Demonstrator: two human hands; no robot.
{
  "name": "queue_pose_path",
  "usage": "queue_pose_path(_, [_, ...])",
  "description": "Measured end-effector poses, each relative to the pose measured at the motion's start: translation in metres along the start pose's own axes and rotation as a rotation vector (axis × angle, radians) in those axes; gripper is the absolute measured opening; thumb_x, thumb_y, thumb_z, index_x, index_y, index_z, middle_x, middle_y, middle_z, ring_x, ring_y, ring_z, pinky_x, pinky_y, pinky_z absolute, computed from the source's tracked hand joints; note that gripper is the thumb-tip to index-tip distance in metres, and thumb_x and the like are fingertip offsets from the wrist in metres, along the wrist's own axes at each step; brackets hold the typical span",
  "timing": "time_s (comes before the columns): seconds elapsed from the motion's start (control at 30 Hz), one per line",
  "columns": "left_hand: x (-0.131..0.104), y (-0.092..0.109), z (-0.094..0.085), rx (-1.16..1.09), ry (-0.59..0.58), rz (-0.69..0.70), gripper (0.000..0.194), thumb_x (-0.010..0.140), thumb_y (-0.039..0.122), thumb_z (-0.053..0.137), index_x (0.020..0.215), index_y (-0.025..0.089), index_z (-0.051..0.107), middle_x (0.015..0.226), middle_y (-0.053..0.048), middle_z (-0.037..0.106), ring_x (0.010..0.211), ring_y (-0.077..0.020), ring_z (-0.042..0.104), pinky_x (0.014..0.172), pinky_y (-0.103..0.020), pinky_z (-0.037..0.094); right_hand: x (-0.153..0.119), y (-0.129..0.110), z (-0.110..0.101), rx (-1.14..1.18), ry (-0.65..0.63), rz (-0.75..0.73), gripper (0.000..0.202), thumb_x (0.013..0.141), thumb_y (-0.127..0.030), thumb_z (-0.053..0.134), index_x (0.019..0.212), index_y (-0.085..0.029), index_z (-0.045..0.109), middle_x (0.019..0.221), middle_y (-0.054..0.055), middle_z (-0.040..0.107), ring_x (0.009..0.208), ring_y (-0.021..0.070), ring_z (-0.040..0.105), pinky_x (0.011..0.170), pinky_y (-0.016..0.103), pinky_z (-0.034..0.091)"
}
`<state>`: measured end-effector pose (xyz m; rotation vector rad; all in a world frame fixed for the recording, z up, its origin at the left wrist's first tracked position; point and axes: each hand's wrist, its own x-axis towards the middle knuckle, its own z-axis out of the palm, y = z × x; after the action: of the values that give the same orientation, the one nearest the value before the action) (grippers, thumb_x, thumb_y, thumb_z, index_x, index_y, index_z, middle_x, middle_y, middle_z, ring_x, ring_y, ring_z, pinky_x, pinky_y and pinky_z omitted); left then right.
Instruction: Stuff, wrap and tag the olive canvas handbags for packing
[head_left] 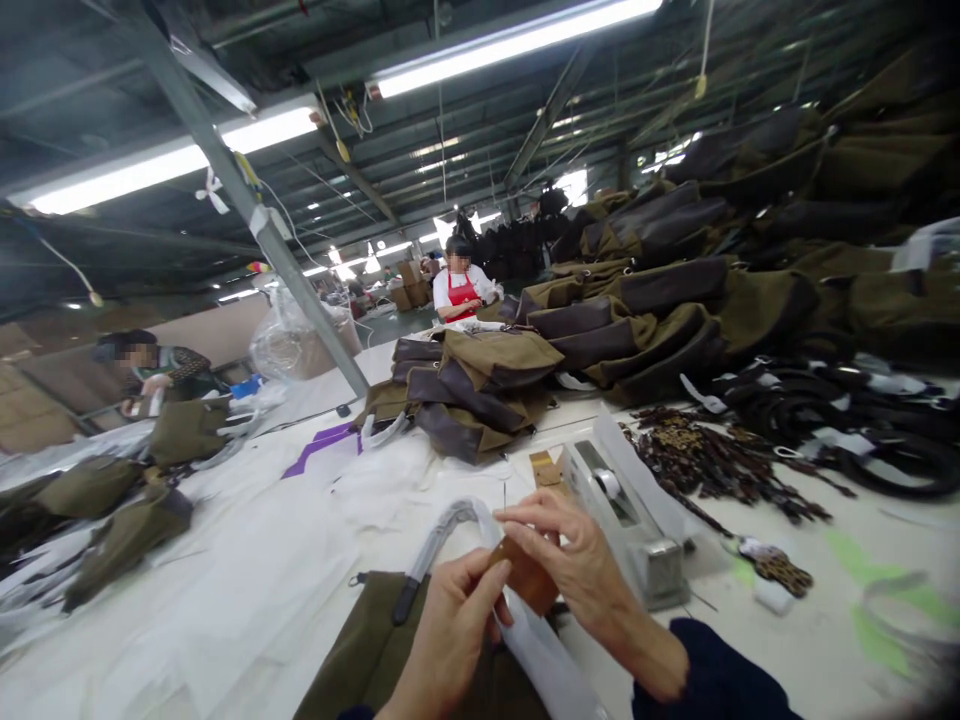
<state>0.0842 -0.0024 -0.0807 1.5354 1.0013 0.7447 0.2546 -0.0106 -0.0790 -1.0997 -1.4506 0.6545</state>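
Note:
An olive-green bag [360, 650] lies at the near edge of the white table [247, 580], its handle [442, 535] wrapped in white plastic and arching up. Both hands meet just above the bag. My left hand [450, 630] pinches a small brown leather tag [529, 580] from the left. My right hand [577, 565] grips the same tag from above and the right. A strip of white wrap [547, 660] runs down beneath the tag.
A tape dispenser [626, 520] stands just right of my hands. Stacks of olive and brown bags [480, 385] fill the middle and right. Dark straps [847, 420] and leopard-print pieces [705, 460] lie at right. A person in a red apron [460, 285] and another person [154, 370] work nearby.

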Motion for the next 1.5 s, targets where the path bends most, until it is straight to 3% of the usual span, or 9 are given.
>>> queue_pose_path(0.27, [-0.029,0.005,-0.019,0.027,-0.009,-0.034,0.04,0.089,0.052,0.058,0.079,0.015,0.071,0.056,-0.001,0.059,0.046,-0.0115,0.047,0.046,-0.023,0.036,-0.003,-0.036,0.023,0.191,-0.079,0.104,0.018,0.091,-0.033,0.061,0.084,-0.018,0.069,0.075,0.0,0.061,0.063,0.0111,0.05,0.057,0.024,0.037])
queue_pose_path(0.43, [-0.03,-0.001,-0.061,0.138,-0.23,-0.009,0.034,0.084,0.042,0.068,0.111,0.022,0.073,0.107,-0.009,0.073,0.099,-0.0258,0.066,0.082,-0.031,0.05,0.002,-0.052,0.024,0.579,-0.199,0.232,0.027,0.092,-0.043,0.059,0.089,-0.017,0.059,0.075,0.001,0.068,0.052,0.0076,0.049,0.048,0.02,0.036])
queue_pose_path(0.53, [-0.011,-0.027,-0.095,0.363,0.075,0.007,0.036,0.089,0.046,0.054,0.106,0.02,0.071,0.105,-0.01,0.072,0.098,-0.0265,0.065,0.084,-0.035,0.05,0.003,-0.043,0.038,0.67,-0.381,0.348,0.027,0.09,-0.043,0.061,0.088,-0.016,0.056,0.067,0.0,0.068,0.045,0.0065,0.049,0.043,0.017,0.036])
queue_pose_path(0.63, [0.01,-0.06,-0.115,0.486,0.265,-0.045,0.027,0.078,0.04,0.062,0.092,0.017,0.069,0.089,-0.009,0.071,0.089,-0.0268,0.064,0.082,-0.037,0.047,0.003,-0.02,0.067,0.567,-0.481,0.513,0.02,0.088,-0.035,0.06,0.086,-0.016,0.057,0.064,-0.001,0.067,0.043,0.0062,0.049,0.04,0.015,0.038])
queue_pose_path(0.77, [0.024,-0.087,-0.121,0.538,0.249,-0.13,0.018,0.068,0.032,0.074,0.068,0.018,0.062,0.062,0.002,0.058,0.071,-0.0207,0.06,0.068,-0.03,0.043,0.004,0.017,0.107,0.376,-0.522,0.681,0.012,0.088,-0.015,0.051,0.077,-0.015,0.056,0.054,-0.002,0.064,0.04,0.0072,0.051,0.037,0.014,0.04])
queue_pose_path(0.9, [0.028,-0.095,-0.128,0.542,0.202,-0.186,0.029,0.078,0.025,0.073,0.061,0.017,0.052,0.059,0.006,0.049,0.062,-0.013,0.052,0.065,-0.027,0.043,0.007,0.043,0.133,0.21,-0.557,0.791,0.025,0.087,-0.004,0.049,0.065,-0.015,0.054,0.046,-0.003,0.059,0.036,0.0079,0.051,0.035,0.015,0.041])
queue_pose_path(1.03, [0.027,-0.096,-0.141,0.444,0.128,-0.232,0.026,0.085,0.027,0.068,0.066,0.016,0.055,0.061,0.006,0.05,0.057,-0.0107,0.049,0.058,-0.025,0.041,0.011,0.055,0.146,0.025,-0.585,0.87,0.031,0.096,-0.014,0.055,0.064,-0.013,0.056,0.05,-0.005,0.058,0.038,0.0071,0.051,0.038,0.017,0.044])
queue_pose_path(1.23, [0.025,-0.098,-0.146,0.267,0.132,-0.256,0.028,0.081,0.042,0.053,0.081,0.015,0.062,0.058,0.005,0.05,0.053,-0.0113,0.051,0.054,-0.024,0.042,0.023,0.064,0.159,-0.117,-0.64,0.884,0.023,0.099,-0.031,0.057,0.089,-0.011,0.063,0.068,-0.004,0.06,0.05,0.0065,0.054,0.048,0.019,0.049])
queue_pose_path(1.5, [0.031,-0.1,-0.141,0.265,0.099,-0.322,0.024,0.081,0.036,0.066,0.071,0.014,0.062,0.054,0.006,0.053,0.046,-0.0078,0.048,0.05,-0.022,0.043,0.028,0.072,0.175,-0.071,-0.631,0.783,0.022,0.1,-0.032,0.056,0.095,-0.012,0.062,0.065,-0.005,0.059,0.046,0.0061,0.051,0.046,0.019,0.047])
